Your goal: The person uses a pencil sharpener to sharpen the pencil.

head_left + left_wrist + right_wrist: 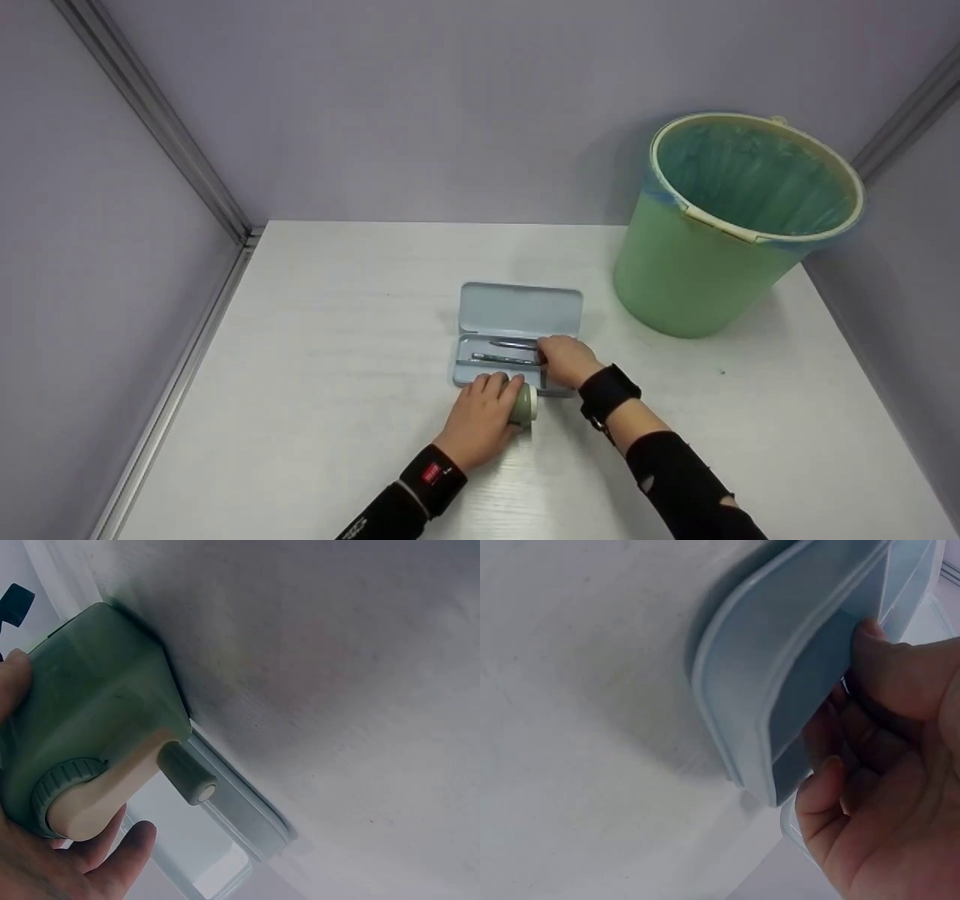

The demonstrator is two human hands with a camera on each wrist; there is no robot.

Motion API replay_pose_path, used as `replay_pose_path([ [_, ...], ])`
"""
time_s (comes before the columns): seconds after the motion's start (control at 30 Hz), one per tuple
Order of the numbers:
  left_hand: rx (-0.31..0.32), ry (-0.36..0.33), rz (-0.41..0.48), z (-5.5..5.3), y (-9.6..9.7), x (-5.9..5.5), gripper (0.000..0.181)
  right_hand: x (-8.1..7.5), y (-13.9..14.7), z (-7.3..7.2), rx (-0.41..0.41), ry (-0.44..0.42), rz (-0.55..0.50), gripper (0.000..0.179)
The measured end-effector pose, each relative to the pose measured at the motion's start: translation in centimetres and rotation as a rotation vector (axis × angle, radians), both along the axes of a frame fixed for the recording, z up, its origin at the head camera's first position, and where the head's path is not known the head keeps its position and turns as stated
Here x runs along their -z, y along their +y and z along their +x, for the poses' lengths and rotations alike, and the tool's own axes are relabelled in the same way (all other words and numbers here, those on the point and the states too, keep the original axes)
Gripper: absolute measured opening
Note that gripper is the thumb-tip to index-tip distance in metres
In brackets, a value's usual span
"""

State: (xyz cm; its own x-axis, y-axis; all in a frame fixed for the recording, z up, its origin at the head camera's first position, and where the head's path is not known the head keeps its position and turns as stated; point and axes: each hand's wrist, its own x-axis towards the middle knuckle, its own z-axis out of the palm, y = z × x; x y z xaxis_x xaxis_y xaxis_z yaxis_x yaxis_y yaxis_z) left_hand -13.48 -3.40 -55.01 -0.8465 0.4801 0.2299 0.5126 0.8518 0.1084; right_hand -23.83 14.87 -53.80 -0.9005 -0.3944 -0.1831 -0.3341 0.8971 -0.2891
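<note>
In the head view, my left hand (478, 420) grips a green pencil sharpener (523, 405) at the front edge of an open pale blue pencil case (463, 373). The left wrist view shows the sharpener's beige crank (112, 791) with its green knob; my left fingers (127, 855) curl around the body. My right hand (568, 360) reaches into the case's right half. Its thumb and fingers pinch the right end of a dark pencil (512, 345), mostly hidden by them in the right wrist view. Another pencil (502, 359) lies just in front, in the same tray.
A large green bin (690, 277) with a liner stands at the back right of the white table (337, 337). The case's raised lid (520, 309) leans back toward the grey rear wall (420, 112). Side walls flank the table.
</note>
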Motion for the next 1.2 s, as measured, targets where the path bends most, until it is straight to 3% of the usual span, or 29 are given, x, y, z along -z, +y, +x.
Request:
replay_pose_path([
  [0.23,0.041,0.004,-0.009,-0.3,-0.4,-0.4,0.078,-0.4,0.7,0.0,0.027,0.025,-0.112,0.006],
  [0.37,0.041,0.012,0.118,-0.6,-1.2,-1.0,0.080,-1.7,1.5,0.4,0.053,0.031,-0.212,0.004],
  [0.43,-0.003,-0.001,0.261,-1.0,-1.5,-1.6,0.069,-2.9,1.9,0.8,0.064,0.051,-0.277,0.003],
  [0.5,-0.060,-0.058,0.454,-1.6,-1.6,-2.5,0.054,-4.3,2.0,1.3,0.071,0.074,-0.358,0.005],
  [0.7,-0.162,-0.375,1.131,-3.7,-0.3,-5.2,0.031,-7.2,1.3,3.0,0.027,0.111,-0.556,0.006],
  [0.77,-0.193,-0.429,1.271,-4.2,0.3,-5.7,0.028,-7.4,0.9,3.4,0.013,0.109,-0.582,0.006],
  [0.87,-0.238,-0.452,1.382,-4.5,1.1,-6.1,0.024,-7.3,0.6,3.9,0.011,0.107,-0.599,0.006],
  [0.93,-0.240,-0.445,1.398,-4.5,1.4,-6.3,0.023,-7.0,0.5,4.2,0.017,0.104,-0.614,0.006],
  [1.03,-0.191,-0.390,1.325,-4.4,1.5,-6.5,0.021,-6.6,0.5,4.6,0.041,0.084,-0.648,0.009],
  [1.13,-0.123,-0.248,1.126,-4.5,1.2,-6.9,0.016,-6.3,0.9,5.0,0.090,0.136,-0.687,0.017],
  [1.2,-0.089,-0.087,0.912,-4.6,0.8,-7.2,0.013,-6.0,1.3,5.4,0.095,0.280,-0.685,0.024],
])
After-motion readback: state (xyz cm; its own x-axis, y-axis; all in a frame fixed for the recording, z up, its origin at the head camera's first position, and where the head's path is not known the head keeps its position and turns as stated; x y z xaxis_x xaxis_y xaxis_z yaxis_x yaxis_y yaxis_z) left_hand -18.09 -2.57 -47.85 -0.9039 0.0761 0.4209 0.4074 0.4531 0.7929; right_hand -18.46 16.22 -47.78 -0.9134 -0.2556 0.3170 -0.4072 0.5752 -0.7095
